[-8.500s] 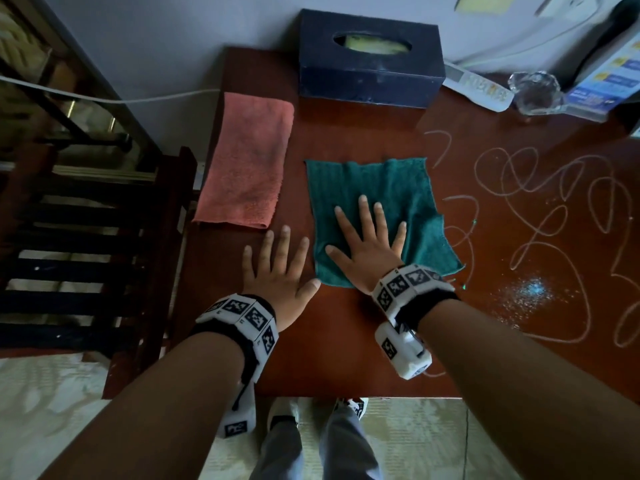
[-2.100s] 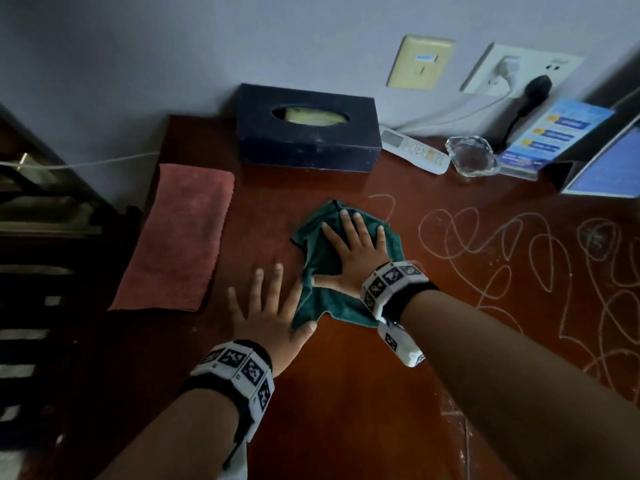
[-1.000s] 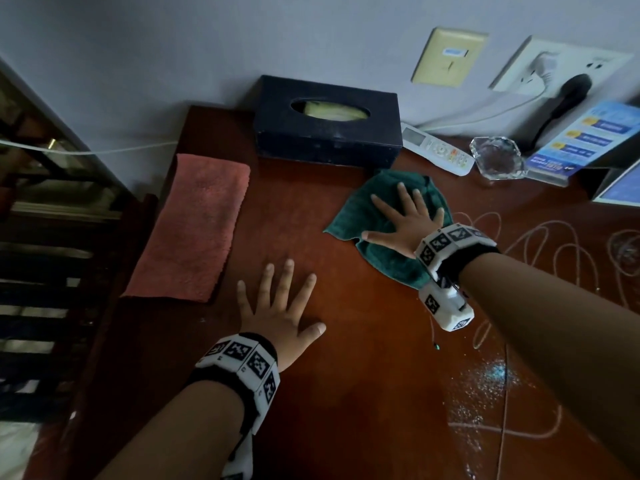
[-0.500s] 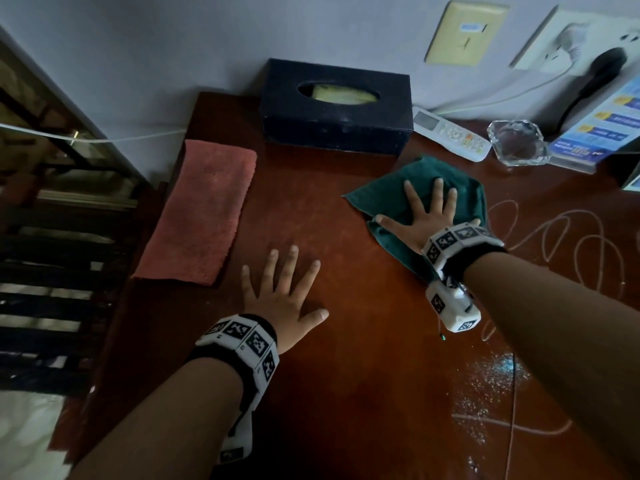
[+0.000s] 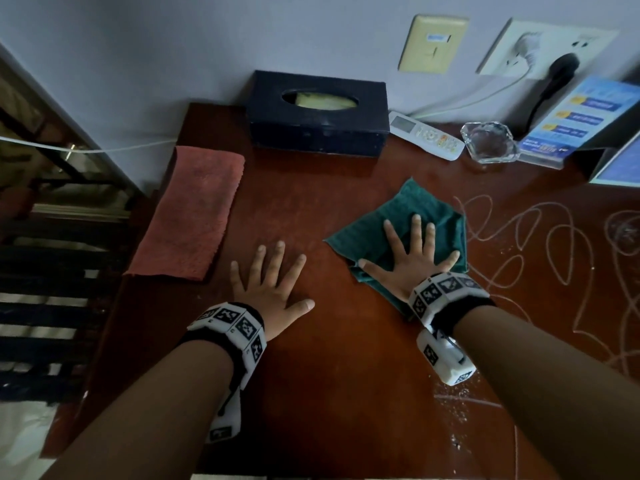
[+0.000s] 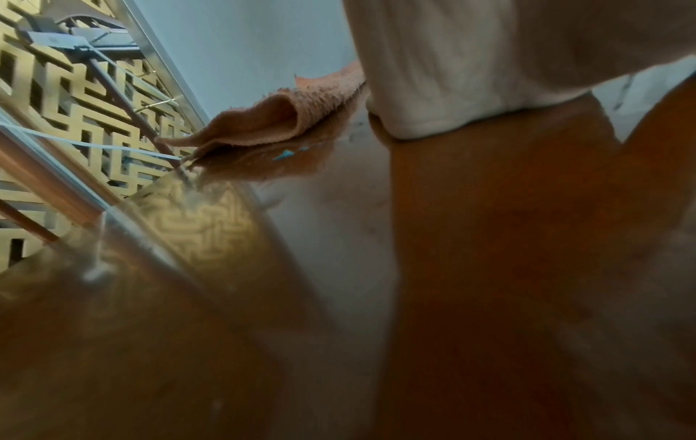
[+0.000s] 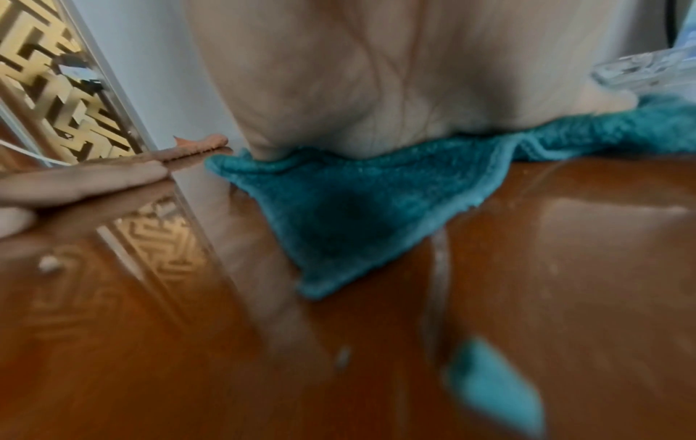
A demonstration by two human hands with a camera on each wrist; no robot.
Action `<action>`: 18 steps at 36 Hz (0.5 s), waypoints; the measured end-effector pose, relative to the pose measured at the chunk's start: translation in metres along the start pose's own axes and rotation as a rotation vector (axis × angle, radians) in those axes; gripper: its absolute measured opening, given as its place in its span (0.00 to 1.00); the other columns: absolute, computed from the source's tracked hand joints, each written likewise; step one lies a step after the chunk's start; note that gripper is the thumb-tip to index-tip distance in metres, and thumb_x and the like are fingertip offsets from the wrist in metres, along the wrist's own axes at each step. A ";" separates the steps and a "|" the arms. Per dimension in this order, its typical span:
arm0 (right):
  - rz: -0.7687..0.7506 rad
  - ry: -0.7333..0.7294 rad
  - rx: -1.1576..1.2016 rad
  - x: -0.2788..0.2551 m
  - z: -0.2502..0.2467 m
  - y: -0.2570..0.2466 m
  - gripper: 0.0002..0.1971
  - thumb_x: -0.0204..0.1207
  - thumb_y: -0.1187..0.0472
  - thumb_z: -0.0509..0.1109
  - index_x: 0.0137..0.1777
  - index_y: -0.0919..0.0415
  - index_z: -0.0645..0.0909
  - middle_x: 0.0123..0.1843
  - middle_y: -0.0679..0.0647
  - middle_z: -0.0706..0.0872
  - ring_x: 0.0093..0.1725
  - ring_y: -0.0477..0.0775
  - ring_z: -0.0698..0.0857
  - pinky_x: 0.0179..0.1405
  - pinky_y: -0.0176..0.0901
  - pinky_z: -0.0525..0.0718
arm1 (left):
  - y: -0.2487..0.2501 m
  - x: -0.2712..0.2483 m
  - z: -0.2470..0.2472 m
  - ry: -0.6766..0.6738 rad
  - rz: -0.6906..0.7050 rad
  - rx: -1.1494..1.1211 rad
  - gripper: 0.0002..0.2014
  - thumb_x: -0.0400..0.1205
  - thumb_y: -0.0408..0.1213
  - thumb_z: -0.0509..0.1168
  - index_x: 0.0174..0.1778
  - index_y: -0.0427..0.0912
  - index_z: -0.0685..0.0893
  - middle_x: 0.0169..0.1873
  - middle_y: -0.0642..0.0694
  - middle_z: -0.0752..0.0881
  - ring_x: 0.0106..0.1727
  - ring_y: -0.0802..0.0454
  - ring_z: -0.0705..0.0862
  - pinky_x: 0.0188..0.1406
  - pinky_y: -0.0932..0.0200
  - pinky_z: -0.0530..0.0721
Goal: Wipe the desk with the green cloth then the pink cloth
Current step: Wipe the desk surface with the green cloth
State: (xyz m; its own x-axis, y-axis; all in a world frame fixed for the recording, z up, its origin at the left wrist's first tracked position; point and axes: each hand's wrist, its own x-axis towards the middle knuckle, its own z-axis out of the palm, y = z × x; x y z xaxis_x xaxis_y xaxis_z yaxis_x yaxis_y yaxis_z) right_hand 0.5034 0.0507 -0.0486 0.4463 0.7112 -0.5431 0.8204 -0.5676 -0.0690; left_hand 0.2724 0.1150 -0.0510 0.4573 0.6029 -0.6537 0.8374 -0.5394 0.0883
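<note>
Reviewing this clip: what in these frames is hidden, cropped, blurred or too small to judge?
- Desk under the green cloth: hidden in the head view by the cloth and the right hand.
- Chalk scribbles: cut off by the head view's right edge.
- Remote button labels: too small, head view.
- Left hand fingers: outside the left wrist view; only the palm shows.
- Pale blue patch: blurred in the right wrist view, unidentifiable.

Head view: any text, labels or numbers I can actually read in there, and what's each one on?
None can be read.
Blue leaflet: yellow and white lines, too blurred.
Remote control: button markings too small.
Wall switch: small blue sticker, illegible.
Wristbands: square black-and-white marker patterns, no words.
</note>
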 end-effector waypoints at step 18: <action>-0.054 0.001 -0.086 -0.071 0.043 0.008 0.42 0.69 0.21 0.40 0.79 0.34 0.28 0.80 0.48 0.20 0.79 0.56 0.23 0.75 0.75 0.33 | 0.048 -0.051 0.036 0.093 0.031 0.005 0.33 0.86 0.57 0.37 0.78 0.50 0.25 0.77 0.45 0.22 0.79 0.43 0.25 0.74 0.29 0.32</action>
State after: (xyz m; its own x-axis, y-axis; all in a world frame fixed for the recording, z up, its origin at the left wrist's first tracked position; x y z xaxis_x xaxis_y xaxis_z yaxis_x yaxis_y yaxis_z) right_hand 0.4632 -0.0224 -0.0469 0.4014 0.7400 -0.5398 0.8708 -0.4909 -0.0255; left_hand 0.2787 0.0372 -0.0409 0.5087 0.6381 -0.5779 0.8211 -0.5614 0.1029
